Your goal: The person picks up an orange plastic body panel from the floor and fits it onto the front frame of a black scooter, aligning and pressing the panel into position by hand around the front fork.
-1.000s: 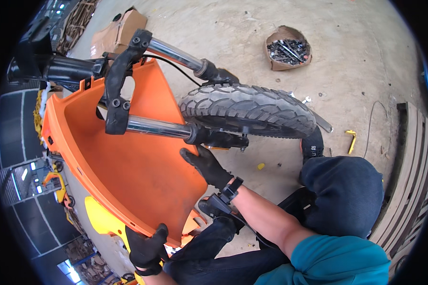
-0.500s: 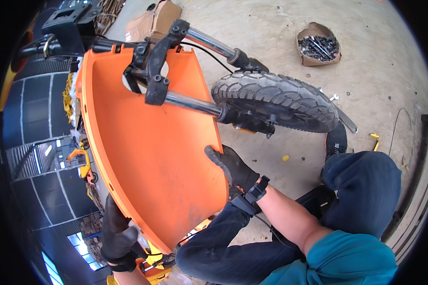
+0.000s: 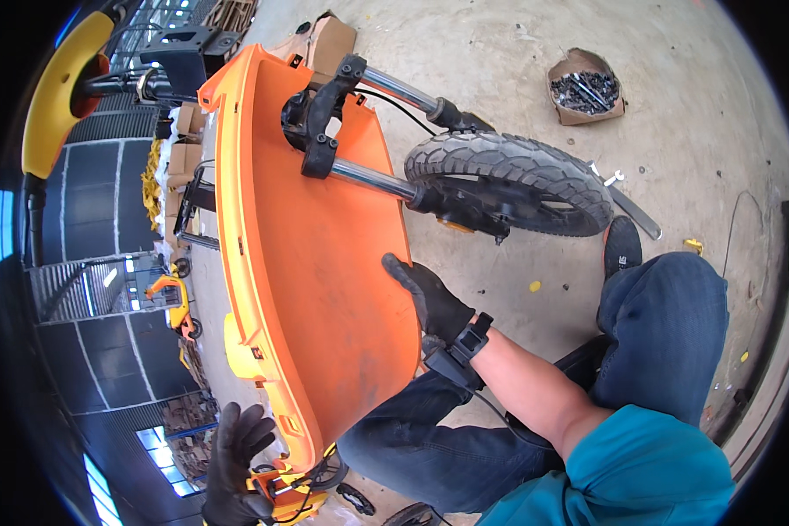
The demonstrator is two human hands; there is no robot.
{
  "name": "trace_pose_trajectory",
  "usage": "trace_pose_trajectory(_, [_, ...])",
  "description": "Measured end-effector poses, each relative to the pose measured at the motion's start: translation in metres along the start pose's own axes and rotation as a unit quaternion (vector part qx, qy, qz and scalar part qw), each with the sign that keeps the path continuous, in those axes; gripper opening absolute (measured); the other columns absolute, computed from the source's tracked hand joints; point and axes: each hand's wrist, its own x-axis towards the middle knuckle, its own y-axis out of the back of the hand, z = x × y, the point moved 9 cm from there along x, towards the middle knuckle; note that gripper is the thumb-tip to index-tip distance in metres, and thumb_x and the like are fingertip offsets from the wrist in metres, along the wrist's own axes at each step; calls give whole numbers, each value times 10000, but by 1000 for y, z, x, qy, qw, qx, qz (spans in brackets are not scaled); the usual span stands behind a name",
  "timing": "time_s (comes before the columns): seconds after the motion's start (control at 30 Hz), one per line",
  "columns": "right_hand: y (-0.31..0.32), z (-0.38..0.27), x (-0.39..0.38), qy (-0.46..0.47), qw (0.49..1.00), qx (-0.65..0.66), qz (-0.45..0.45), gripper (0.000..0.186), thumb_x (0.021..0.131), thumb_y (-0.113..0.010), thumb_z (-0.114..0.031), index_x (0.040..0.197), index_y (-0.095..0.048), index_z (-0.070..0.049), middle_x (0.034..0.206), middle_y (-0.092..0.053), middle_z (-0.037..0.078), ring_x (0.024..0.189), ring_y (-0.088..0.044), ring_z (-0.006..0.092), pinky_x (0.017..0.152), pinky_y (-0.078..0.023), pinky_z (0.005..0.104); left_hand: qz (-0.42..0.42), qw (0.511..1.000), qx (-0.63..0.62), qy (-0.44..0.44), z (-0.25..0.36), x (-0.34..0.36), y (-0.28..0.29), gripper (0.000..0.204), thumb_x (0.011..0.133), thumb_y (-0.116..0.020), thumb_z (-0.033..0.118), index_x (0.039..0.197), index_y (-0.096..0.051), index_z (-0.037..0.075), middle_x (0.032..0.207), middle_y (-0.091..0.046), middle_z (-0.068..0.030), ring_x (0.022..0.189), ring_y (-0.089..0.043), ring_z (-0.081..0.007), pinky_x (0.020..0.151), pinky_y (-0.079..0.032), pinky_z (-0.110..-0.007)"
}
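Observation:
A large curved orange plastic scooter fairing (image 3: pixel 333 289) stands in front of me, its hollow side facing me. My right hand (image 3: pixel 438 302), in a black glove, grips its right edge, with the thumb over the inner face. Near the fairing's lower left corner my left hand (image 3: pixel 232 460), also gloved in black, is raised with its fingers apart and holds nothing. The front fork (image 3: pixel 368 175) passes by the fairing's upper part. It carries a black tyred wheel (image 3: pixel 510 180), which leans over at the right. Part of the fairing's outer side is hidden.
An open cardboard box (image 3: pixel 586 86) of small metal parts lies on the concrete floor. A wrench (image 3: pixel 636 215) rests beyond the wheel. At upper left shows a yellow handlebar part (image 3: pixel 61 96). Other orange and yellow scooters (image 3: pixel 174 298) stand further back.
My left hand has let go of the fairing's left edge and opened, lower down. The fairing has turned, its left edge shifting right, and the yellow handlebar part shows more fully.

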Motion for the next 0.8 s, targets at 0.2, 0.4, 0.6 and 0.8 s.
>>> trace_pose_trajectory(0.2, [-2,-4,-1,-6,999,26,-24,519,1032,-494,-464,1280,-578,-15,1158,-673,88,1013,-662,153,880,-544,317,17,996,84,-36,8,-6,-51,949,747,-827,253,1491,-315,-39,1383,-535,-161,1174,-605,-254,973,-491,-381])
trace_pose_trajectory(0.4, [16,-13,13,9,999,-48,-20,530,1030,-477,-498,1161,-649,-14,1029,-706,84,915,-676,143,814,-548,320,48,919,350,-173,33,-4,-84,447,745,-750,148,1121,-627,-59,874,-703,-145,737,-696,-264,696,-525,-339])
trace_pose_trajectory(0.6, [45,-33,28,43,995,-93,12,431,1023,-523,-460,1062,-661,-53,827,-664,8,734,-633,98,683,-527,281,2,897,411,-162,-24,30,-85,343,847,-770,231,1048,-621,-4,791,-651,-138,662,-646,-325,598,-485,-353])
trace_pose_trajectory(0.8, [61,-10,41,23,998,-29,55,316,1013,-577,-397,951,-640,-93,728,-545,-65,622,-517,34,558,-430,241,51,910,383,-149,-64,40,-71,358,804,-798,203,839,-490,24,700,-516,-159,627,-555,-387,544,-425,-419])
